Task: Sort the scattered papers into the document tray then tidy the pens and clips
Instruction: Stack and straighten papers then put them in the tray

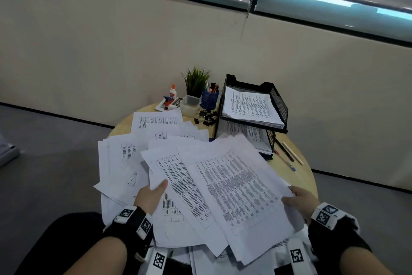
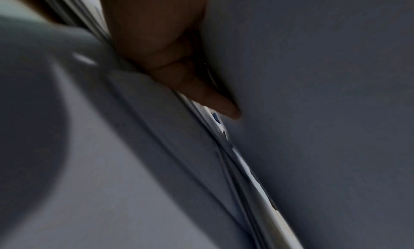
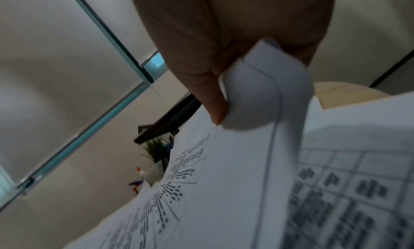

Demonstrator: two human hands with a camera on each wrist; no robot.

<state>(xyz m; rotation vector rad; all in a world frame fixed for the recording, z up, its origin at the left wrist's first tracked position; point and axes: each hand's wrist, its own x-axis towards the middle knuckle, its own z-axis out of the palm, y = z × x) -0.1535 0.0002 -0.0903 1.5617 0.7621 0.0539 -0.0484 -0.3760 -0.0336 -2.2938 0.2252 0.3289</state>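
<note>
Papers (image 1: 234, 190) are fanning out between your two hands over the near side of the round desk (image 1: 299, 163). Your left hand (image 1: 149, 196) is gripping the left edge of the bundle, thumb lying on top; in the left wrist view one of your fingers (image 2: 215, 100) is pressing against the underside of the sheets. Your right hand (image 1: 298, 199) is pinching the right corner, and the right wrist view is showing that corner curling over against your thumb. More loose sheets (image 1: 156, 123) are lying spread across the desk beyond the bundle. Farther back to the right, the black document tray (image 1: 278, 101) is holding a stack in each of its tiers, with loose pens (image 1: 289, 152) lying beside it. Binder clips (image 1: 206, 116), a blue pen cup (image 1: 209, 97), a clear box (image 1: 189, 105), a plant (image 1: 196, 80) and a glue bottle (image 1: 172, 92) are sitting at the far edge.
</note>
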